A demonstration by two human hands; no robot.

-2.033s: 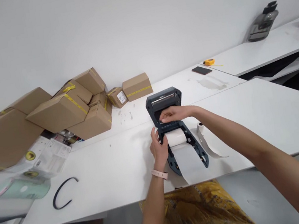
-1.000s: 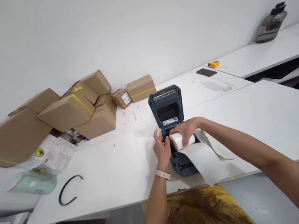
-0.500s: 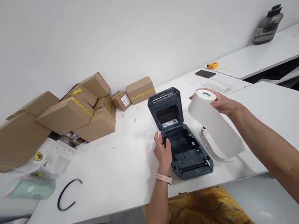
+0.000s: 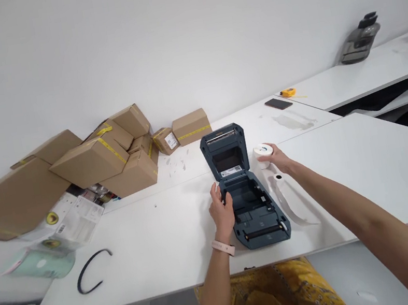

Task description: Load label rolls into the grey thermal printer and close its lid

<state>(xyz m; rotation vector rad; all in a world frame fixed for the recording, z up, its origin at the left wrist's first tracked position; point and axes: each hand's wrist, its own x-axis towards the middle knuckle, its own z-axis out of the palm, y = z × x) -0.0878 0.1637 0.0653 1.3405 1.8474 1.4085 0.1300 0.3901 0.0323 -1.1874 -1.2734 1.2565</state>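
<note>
A dark blue-grey label printer (image 4: 255, 206) stands on the white table, its lid (image 4: 226, 151) raised at the back and its inner bay exposed. My left hand (image 4: 222, 210) grips the printer's left side, with the thumb over the rim. To the right of the lid, my right hand (image 4: 279, 157) is closed around a white paper roll (image 4: 263, 151) with a printed top. Just in front of it is a smaller paper roll (image 4: 278, 177) with a dark core, and a loose paper strip (image 4: 290, 208) trails from there toward the front.
Cardboard boxes (image 4: 90, 159) are piled at the back left. A black curved band (image 4: 87, 273) and a mint-green package (image 4: 44, 262) lie at left. A phone (image 4: 278, 103), a yellow tape measure (image 4: 288, 92) and a dark bottle (image 4: 360, 41) are at the back right.
The white roll in my right hand has moved away from me, down and slightly left, to beside the lid. The small roll is now uncovered. My left hand stays on the printer.
</note>
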